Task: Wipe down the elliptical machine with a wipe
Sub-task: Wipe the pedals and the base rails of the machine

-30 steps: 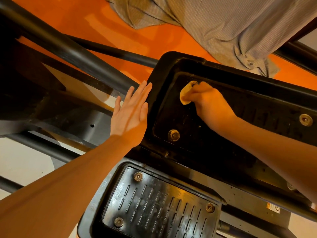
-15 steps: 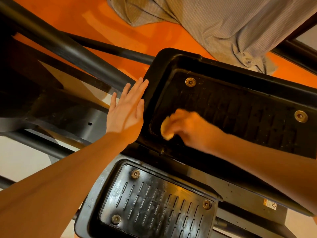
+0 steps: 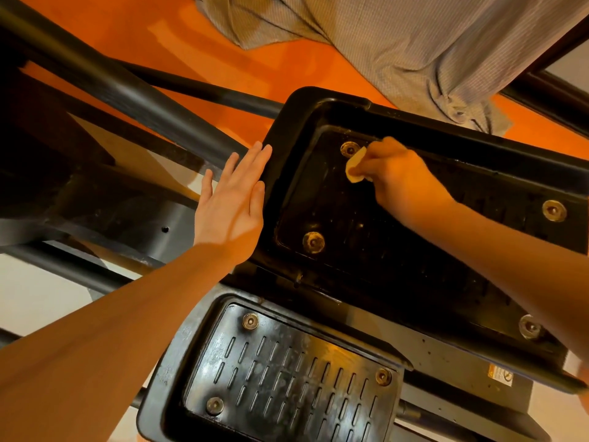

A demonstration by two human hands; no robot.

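Head view: right hand [image 3: 404, 183] grips wipe [image 3: 355, 169], pressing it inside upper pedal [image 3: 287, 129] beside a bolt [image 3: 350, 149]. Left hand [image 3: 231, 205] flat, fingers straight, against that pedal's outer wall. Lower pedal [image 3: 165, 378] below.

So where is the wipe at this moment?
In the head view the wipe is pinched in the right hand, inside the upper pedal tray, just below its top-left bolt.
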